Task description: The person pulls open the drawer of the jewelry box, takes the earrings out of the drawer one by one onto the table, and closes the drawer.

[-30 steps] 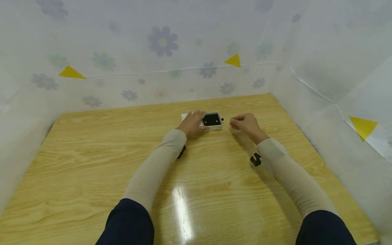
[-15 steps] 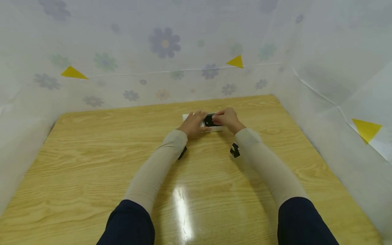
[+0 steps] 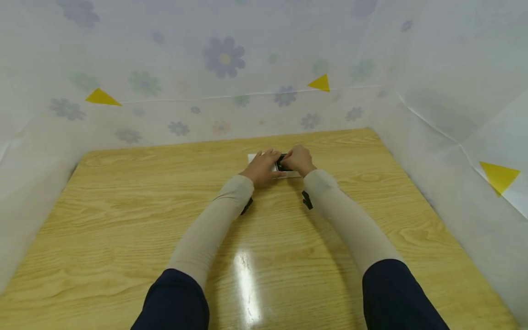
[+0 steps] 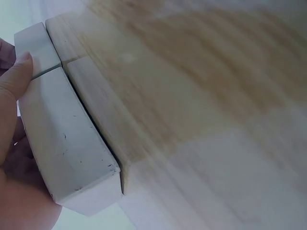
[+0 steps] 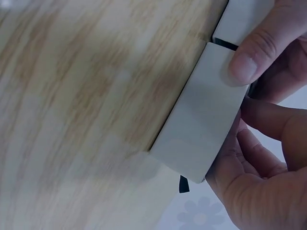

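Note:
A small white jewelry box (image 4: 72,139) lies near the back of the table, its drawer (image 5: 196,110) slid out to the right. My left hand (image 3: 261,168) holds the box across the join, with the thumb on the near wall and the fingers over the far side. Inside the drawer shows a black insert (image 3: 282,167) with a tiny shiny piece on it. My right hand (image 3: 300,160) reaches over the drawer's right half, thumb and fingers bent down to the insert. Its fingertips are hidden behind the drawer wall in the right wrist view; I cannot tell what they pinch.
The wood-grain table (image 3: 144,206) runs back to a white flower-print sheet (image 3: 185,59). Yellow triangles mark the sheet, one (image 3: 319,83) behind the box. A black pull tab (image 5: 184,184) sticks out of the drawer's end.
My right hand has moved left from beside the box to over the black insert, covering most of it. Two small star-shaped studs showed there earlier. The left hand has kept its hold.

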Tool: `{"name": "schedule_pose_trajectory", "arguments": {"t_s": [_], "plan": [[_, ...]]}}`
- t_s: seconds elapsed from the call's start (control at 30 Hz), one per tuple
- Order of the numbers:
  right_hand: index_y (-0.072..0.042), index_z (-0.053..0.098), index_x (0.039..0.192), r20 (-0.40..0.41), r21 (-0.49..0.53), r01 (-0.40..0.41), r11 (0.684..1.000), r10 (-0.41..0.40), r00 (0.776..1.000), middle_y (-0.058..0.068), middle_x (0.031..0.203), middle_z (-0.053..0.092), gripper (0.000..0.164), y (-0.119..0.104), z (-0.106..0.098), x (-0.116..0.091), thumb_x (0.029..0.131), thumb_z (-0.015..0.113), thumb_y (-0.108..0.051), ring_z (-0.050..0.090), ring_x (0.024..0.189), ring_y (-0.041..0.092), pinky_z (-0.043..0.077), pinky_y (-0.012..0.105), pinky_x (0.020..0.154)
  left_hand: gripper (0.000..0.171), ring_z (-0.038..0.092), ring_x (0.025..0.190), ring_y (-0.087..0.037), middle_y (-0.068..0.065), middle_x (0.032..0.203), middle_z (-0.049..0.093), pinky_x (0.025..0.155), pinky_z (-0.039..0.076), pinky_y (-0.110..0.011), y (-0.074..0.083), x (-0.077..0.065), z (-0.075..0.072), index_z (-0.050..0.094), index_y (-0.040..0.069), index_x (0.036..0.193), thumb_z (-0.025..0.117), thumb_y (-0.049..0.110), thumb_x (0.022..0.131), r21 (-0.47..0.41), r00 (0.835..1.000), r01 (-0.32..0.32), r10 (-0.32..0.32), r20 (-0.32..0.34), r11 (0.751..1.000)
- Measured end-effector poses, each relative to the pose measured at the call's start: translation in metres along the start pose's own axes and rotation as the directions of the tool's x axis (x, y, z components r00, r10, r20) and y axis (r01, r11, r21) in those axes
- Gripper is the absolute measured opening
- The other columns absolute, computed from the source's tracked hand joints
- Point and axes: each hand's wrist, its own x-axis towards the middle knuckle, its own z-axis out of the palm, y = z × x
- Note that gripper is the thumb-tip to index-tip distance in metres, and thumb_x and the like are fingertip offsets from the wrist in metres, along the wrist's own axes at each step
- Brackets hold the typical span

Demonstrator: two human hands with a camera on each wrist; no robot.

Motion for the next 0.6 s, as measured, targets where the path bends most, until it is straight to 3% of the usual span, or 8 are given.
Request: {"name": "schedule_pose_trajectory", "arguments": {"t_s": [0.07, 0.13, 0.2, 0.3, 0.43, 0.6], "plan": [[0.002, 0.075, 0.091, -0.002, -0.027, 0.01, 1.0, -0.01, 1.0, 0.017, 0.11, 0.068, 0.022, -0.0009, 0.0008, 0.0007, 0.088, 0.067, -0.017, 0.059, 0.105, 0.034, 0.047, 0.05, 0.096, 0.076, 0.014, 0.147, -0.026, -0.01, 0.157, 0.026, 0.119, 0.008, -0.048, 0.0007, 0.0002, 0.0002, 0.029, 0.01, 0.151, 0.058, 0.047, 0.092, 0.013, 1.0, -0.004, 0.004, -0.006, 1.0], [0.002, 0.073, 0.077, -0.019, -0.057, 0.022, 0.998, -0.023, 1.0, 0.014, 0.092, 0.071, 0.021, -0.001, 0.0032, 0.001, 0.087, 0.066, -0.015, 0.061, 0.09, 0.03, 0.052, 0.045, 0.088, 0.074, 0.015, 0.147, -0.027, -0.01, 0.156, 0.028, 0.119, 0.008, -0.049, 0.0014, -0.0007, 0.0003, 0.031, 0.01, 0.151, 0.059, 0.046, 0.092, 0.012, 1.0, -0.008, 0.008, -0.014, 1.0], [-0.002, 0.065, 0.061, -0.029, -0.063, 0.021, 0.998, -0.023, 0.999, 0.008, 0.071, 0.066, 0.026, -0.0009, 0.0061, 0.0014, 0.085, 0.065, -0.012, 0.057, 0.072, 0.024, 0.053, 0.037, 0.072, 0.072, 0.016, 0.147, -0.028, -0.01, 0.155, 0.03, 0.119, 0.009, -0.049, 0.0015, -0.0016, 0.0012, 0.034, 0.011, 0.149, 0.06, 0.046, 0.092, 0.01, 1.0, -0.014, 0.014, -0.023, 1.0], [-0.01, 0.05, 0.048, -0.03, -0.066, 0.014, 0.998, -0.016, 0.999, 0.0, 0.052, 0.051, 0.037, -0.0006, 0.0091, 0.002, 0.083, 0.063, -0.009, 0.045, 0.056, 0.018, 0.043, 0.028, 0.054, 0.071, 0.015, 0.147, -0.027, -0.009, 0.155, 0.03, 0.119, 0.008, -0.049, 0.0017, -0.0031, 0.0024, 0.034, 0.012, 0.149, 0.061, 0.044, 0.092, -0.015, 1.0, -0.014, 0.014, -0.025, 1.0], [-0.013, 0.044, 0.045, -0.026, -0.075, 0.016, 0.997, -0.018, 0.999, -0.003, 0.048, 0.044, 0.041, -0.0011, 0.0089, 0.002, 0.082, 0.061, -0.008, 0.041, 0.054, 0.017, 0.041, 0.028, 0.054, 0.073, 0.014, 0.147, -0.027, -0.009, 0.156, 0.028, 0.12, 0.006, -0.048, 0.0007, -0.0033, 0.0036, 0.031, 0.012, 0.151, 0.06, 0.044, 0.092, -0.019, 1.0, -0.017, 0.016, -0.022, 1.0], [-0.013, 0.043, 0.05, -0.017, -0.08, 0.022, 0.997, -0.023, 1.0, -0.001, 0.054, 0.045, 0.037, -0.003, 0.007, 0.001, 0.083, 0.06, -0.009, 0.043, 0.06, 0.02, 0.044, 0.034, 0.064, 0.073, 0.014, 0.147, -0.027, -0.008, 0.156, 0.028, 0.12, 0.006, -0.048, -0.0008, -0.0022, 0.0032, 0.03, 0.013, 0.151, 0.06, 0.044, 0.092, -0.012, 0.999, -0.019, 0.018, -0.028, 1.0]]}}
